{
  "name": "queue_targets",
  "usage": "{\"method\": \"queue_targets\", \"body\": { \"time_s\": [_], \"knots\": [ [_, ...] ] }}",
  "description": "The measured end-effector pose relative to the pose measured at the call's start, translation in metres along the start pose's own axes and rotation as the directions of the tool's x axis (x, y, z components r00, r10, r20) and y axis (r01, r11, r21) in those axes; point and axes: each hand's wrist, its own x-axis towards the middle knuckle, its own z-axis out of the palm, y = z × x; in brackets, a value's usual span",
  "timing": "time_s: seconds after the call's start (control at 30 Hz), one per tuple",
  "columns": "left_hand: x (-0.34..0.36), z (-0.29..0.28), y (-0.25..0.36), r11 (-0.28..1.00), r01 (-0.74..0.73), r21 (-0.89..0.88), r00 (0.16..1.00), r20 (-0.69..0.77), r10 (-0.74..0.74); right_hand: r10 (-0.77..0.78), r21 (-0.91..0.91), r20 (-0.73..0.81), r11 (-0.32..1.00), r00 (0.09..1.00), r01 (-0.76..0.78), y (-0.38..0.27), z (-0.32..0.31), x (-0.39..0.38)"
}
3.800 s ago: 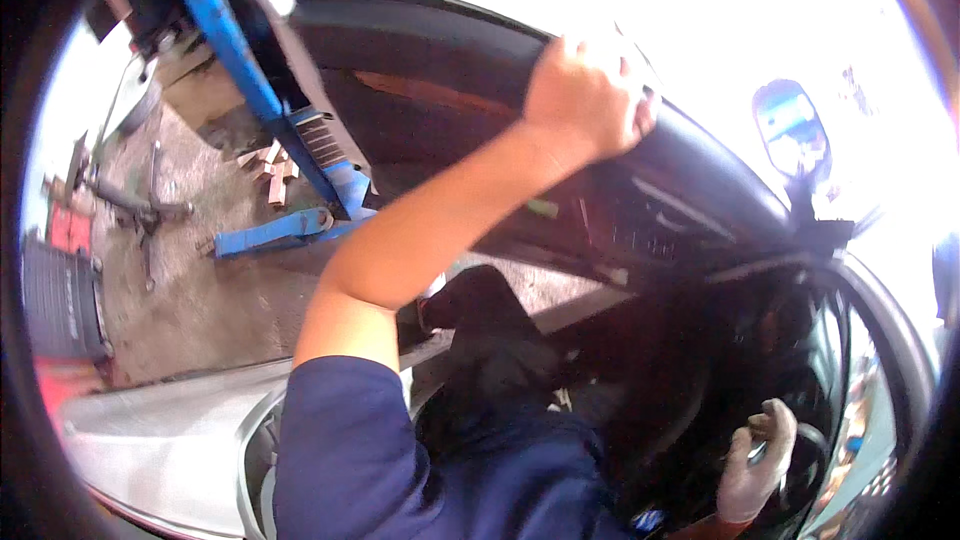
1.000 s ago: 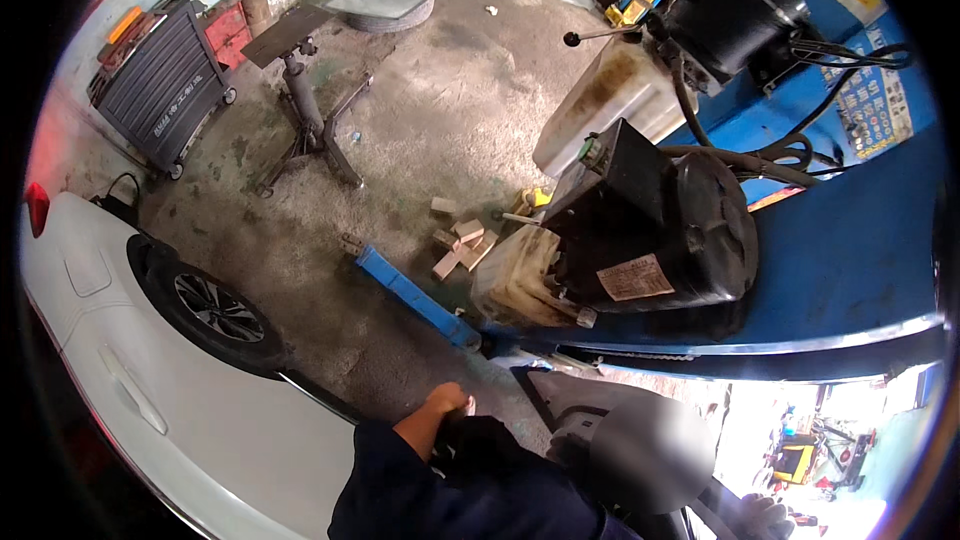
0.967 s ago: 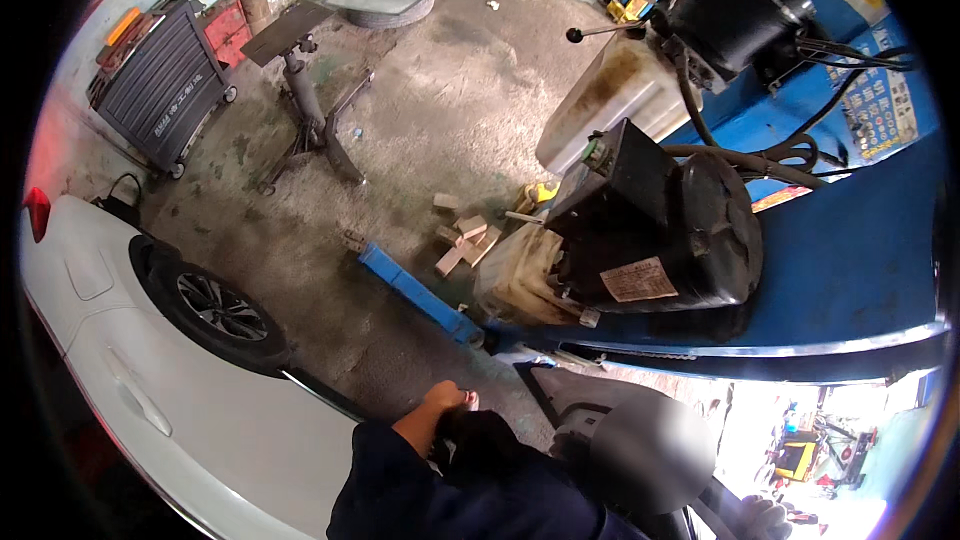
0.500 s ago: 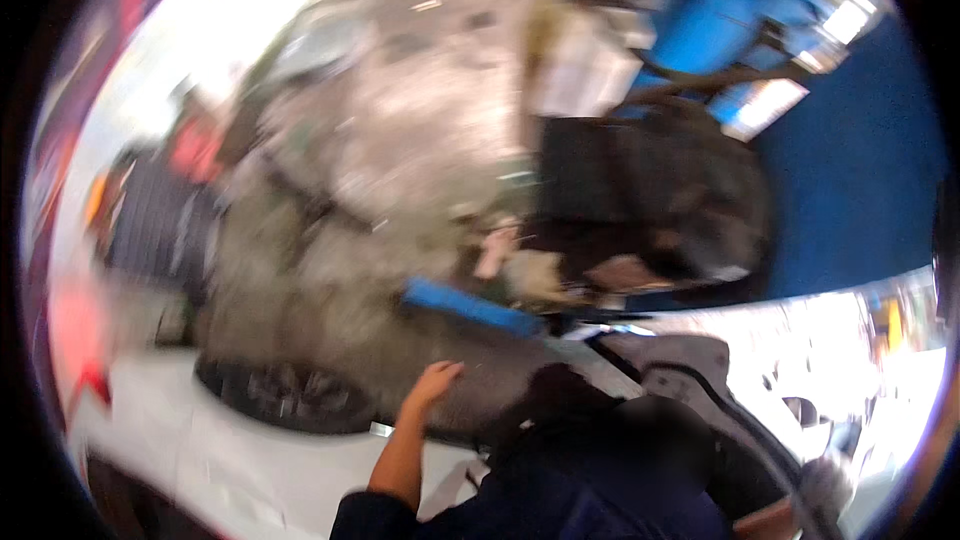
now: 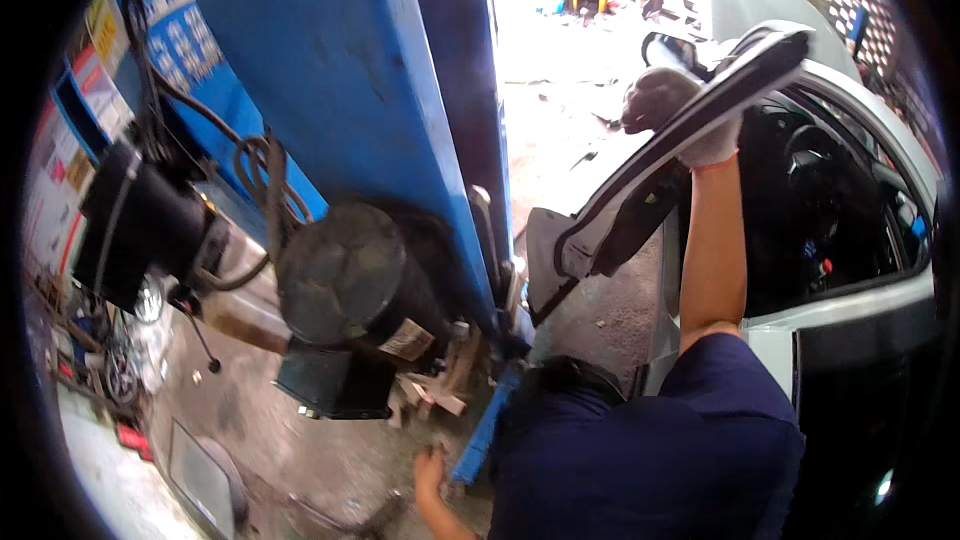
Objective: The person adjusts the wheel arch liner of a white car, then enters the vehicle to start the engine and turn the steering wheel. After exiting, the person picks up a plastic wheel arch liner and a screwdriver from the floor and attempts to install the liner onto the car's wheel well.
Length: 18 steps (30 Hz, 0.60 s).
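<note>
My right hand (image 5: 655, 105) wears a dirty light knitted work glove with a red-orange cuff. It is wrapped round the top of a car door's frame (image 5: 690, 110), which has a black rubber seal. The door stands swung out from a light-coloured car (image 5: 780, 335), and part of the glove is hidden behind the frame. My bare left hand (image 5: 430, 462) hangs low at my left side, near a blue metal arm (image 5: 487, 425) close to the floor. Its fingers are loosely bent and a little apart, and nothing shows in them.
A tall blue post (image 5: 330, 60) rises ahead on the left, with a black cylindrical unit (image 5: 345, 280) and coiled cable (image 5: 262, 180) beside it. Wood pieces (image 5: 440, 390) lie at its foot. At lower left there is a grey-framed panel (image 5: 205, 485). Inside the car shows a steering wheel (image 5: 815, 155).
My view has swung to the right, from the floor and the car's wheel to the post and open door. My right hand, earlier low at the right edge, now shows fully on the door frame.
</note>
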Motion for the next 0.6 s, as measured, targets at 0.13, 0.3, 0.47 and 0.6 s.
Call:
{"method": "queue_targets", "body": {
  "time_s": [0.13, 0.3, 0.47, 0.6],
  "knots": [
    [-0.036, -0.030, -0.069, 0.994, 0.046, 0.096, 0.992, -0.118, -0.034, -0.193, 0.017, -0.602, 0.967, 0.775, 0.253, 0.018, 0.009, -0.017],
    [-0.085, -0.064, -0.186, 0.967, 0.153, 0.205, 0.981, 0.090, -0.175, -0.489, -0.567, -0.750, 0.822, 0.446, -0.050, 0.028, 0.067, -0.030],
    [-0.123, -0.109, -0.237, 0.970, 0.116, 0.213, 0.934, 0.308, -0.179, -0.371, -0.567, -0.683, 0.813, 0.630, -0.135, 0.020, -0.021, -0.048],
    [-0.105, -0.140, -0.270, 0.840, 0.315, 0.442, 0.806, 0.343, -0.482, -0.118, -0.022, -0.662, 0.990, 0.740, 0.138, -0.023, 0.015, -0.099]
  ]
}}
